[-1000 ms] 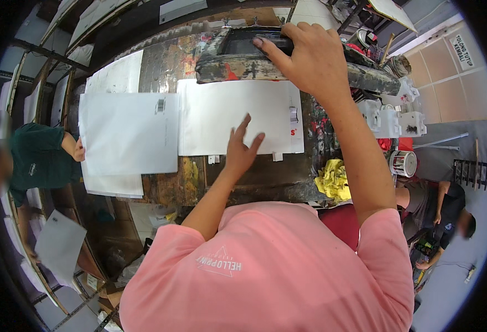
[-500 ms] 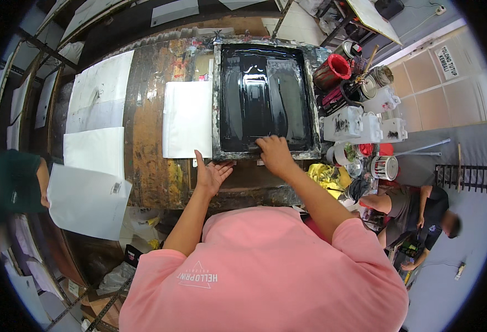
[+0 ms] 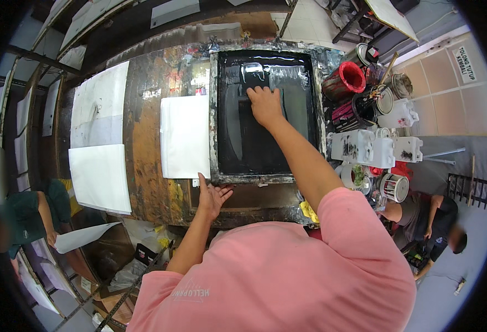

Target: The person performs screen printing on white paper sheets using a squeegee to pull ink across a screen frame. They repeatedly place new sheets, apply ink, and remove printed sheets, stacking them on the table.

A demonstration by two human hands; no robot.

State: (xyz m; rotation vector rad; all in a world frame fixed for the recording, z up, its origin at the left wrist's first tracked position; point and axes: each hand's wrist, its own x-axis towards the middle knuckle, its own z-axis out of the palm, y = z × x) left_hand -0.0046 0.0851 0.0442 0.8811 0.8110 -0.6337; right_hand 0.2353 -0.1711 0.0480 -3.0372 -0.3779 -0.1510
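A screen-printing frame (image 3: pixel 213 138) with a dark, ink-smeared mesh lies on the worktable. My right hand (image 3: pixel 265 106) is over the upper middle of the mesh, arm stretched forward. Its fingers are curled down, and whatever they grip is hidden beneath them. My left hand (image 3: pixel 213 199) is palm up beside the frame's near left corner, thumb and fingers spread, holding nothing. A stack of white paper (image 3: pixel 185 137) lies along the frame's left side, just beyond my left hand.
More white sheets (image 3: pixel 99 172) lie at the table's left. Ink-stained cans and a red-rimmed bucket (image 3: pixel 352 77) crowd the right, with white plastic jugs (image 3: pixel 354 146). A person at the left holds a paper sheet (image 3: pixel 86 237). Another person (image 3: pixel 437 221) sits at the right.
My right hand has moved from the frame's near edge to the far part of the mesh. My left hand stays by the near corner. The person at left has lowered the sheet toward the shelves.
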